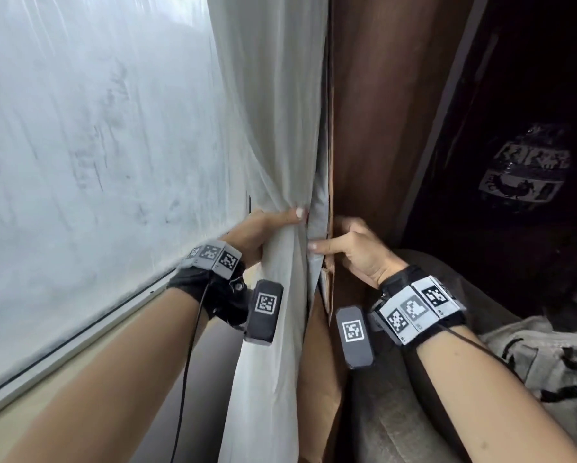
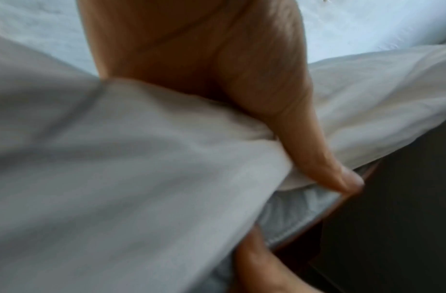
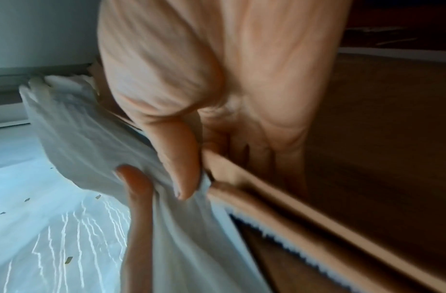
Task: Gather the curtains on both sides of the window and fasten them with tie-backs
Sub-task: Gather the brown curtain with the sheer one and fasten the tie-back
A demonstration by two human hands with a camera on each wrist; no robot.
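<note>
At right edge of fogged window pane (image 1: 80, 145), pale grey-white fabric curtain (image 1: 273, 128) hangs bunched against brown wooden panel (image 1: 380, 111). Left hand (image 1: 263, 233) wraps gathered curtain from window side, thumb across front of folds, fingers hidden behind cloth: clamped on curtain. Right hand (image 1: 350, 248) at curtain's right edge beside panel, thumb pressing cloth, fingers curled behind tan backing layer (image 3: 279, 198): clamped on curtain edge. Hands close together, not touching. Patterned dark vase (image 1: 524, 168) well apart at right. Tie-back not discernible.
</note>
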